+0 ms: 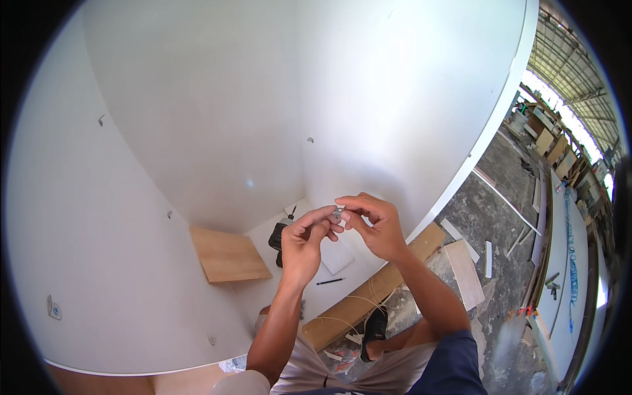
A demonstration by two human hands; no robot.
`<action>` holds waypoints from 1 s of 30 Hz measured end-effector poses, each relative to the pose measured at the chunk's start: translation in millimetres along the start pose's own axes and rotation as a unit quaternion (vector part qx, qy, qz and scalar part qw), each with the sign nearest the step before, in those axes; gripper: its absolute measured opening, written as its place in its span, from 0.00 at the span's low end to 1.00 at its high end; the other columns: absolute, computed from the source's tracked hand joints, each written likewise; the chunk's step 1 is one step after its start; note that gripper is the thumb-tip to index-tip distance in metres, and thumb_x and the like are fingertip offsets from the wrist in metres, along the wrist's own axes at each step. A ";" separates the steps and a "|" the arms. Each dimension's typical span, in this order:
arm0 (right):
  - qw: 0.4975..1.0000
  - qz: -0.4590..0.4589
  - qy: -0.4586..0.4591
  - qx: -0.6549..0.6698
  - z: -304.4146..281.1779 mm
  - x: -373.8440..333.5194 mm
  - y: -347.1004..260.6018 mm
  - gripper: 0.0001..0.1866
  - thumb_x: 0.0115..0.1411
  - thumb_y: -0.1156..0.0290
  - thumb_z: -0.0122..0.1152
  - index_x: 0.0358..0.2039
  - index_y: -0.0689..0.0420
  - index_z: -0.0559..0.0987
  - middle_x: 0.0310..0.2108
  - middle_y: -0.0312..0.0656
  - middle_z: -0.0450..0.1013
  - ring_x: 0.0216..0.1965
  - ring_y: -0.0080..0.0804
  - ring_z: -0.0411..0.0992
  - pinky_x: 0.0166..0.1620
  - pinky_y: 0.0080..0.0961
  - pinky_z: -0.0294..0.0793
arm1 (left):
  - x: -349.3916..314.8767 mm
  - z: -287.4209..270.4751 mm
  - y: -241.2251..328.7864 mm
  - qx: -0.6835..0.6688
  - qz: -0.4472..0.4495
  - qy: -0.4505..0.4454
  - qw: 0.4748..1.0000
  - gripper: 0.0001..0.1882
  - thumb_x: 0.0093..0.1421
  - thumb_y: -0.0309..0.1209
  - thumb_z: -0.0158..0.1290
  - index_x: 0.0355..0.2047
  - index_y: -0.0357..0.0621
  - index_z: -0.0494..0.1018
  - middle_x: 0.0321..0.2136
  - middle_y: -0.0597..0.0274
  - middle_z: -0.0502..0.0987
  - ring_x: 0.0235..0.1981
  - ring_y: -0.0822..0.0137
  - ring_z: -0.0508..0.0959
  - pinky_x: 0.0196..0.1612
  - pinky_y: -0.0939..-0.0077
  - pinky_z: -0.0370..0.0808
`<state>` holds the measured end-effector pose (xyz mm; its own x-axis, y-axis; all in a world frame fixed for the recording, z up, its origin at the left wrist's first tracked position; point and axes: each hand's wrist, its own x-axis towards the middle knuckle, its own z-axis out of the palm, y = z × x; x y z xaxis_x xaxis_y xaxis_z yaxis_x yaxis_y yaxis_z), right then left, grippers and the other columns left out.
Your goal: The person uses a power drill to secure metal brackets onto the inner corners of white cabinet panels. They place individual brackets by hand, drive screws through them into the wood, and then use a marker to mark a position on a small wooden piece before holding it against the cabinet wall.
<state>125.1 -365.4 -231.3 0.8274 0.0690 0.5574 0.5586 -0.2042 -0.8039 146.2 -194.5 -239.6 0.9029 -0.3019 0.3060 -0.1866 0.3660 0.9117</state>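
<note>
Between my two hands is a small grey metal bracket [338, 214], with fingers covering part of it. My left hand [305, 240] pinches it from the left, thumb and fingers together. From the right, my right hand [374, 225] grips it between thumb and fingertips. Both hands are inside a white cabinet, above its bottom panel. Just behind my left hand a dark cordless drill [275, 243] stands on that panel, its bit pointing up. A similar small bracket [311, 140] is fixed to the cabinet's right wall.
More brackets, such as the lowest one [54, 309], dot the left wall. A wooden board [230, 255] leans in the left corner. On the bottom panel lie a black pen [330, 281] and a white square piece [338, 257]. Offcuts [465, 273] litter the concrete floor at right.
</note>
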 end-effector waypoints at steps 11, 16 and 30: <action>0.980 -0.058 0.187 -0.015 13.8 -1.1 -33.5 0.13 0.59 0.85 0.62 0.45 0.63 0.82 0.30 0.41 0.77 0.29 0.23 0.76 0.30 0.18 0.75 | 7.3 27.4 10.1 -0.081 0.115 -0.010 0.990 0.14 0.62 0.17 0.56 0.48 0.38 0.78 0.37 0.65 0.76 0.38 0.75 0.75 0.41 0.80 0.73; 0.977 -0.116 0.172 -0.047 9.3 1.0 -32.0 0.15 0.58 0.86 0.62 0.47 0.64 0.80 0.33 0.42 0.78 0.30 0.24 0.76 0.32 0.19 0.78 | 15.7 34.2 16.9 0.029 0.223 0.008 0.974 0.13 0.62 0.17 0.55 0.47 0.38 0.78 0.35 0.63 0.76 0.37 0.74 0.75 0.40 0.79 0.73; 0.988 -0.007 0.157 -0.017 -26.4 -7.0 -61.0 0.10 0.59 0.84 0.63 0.43 0.65 0.81 0.32 0.42 0.79 0.31 0.27 0.79 0.35 0.21 0.79 | 30.1 47.5 35.7 0.262 0.435 0.003 0.862 0.25 0.50 0.07 0.56 0.50 0.33 0.76 0.28 0.55 0.78 0.28 0.64 0.78 0.31 0.73 0.77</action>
<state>83.7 -379.2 -180.7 0.7583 -0.2322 0.6092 0.5629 -0.2384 -0.7914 148.4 -232.3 -184.8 0.3355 -0.1088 0.9357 -0.9412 0.0034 0.3379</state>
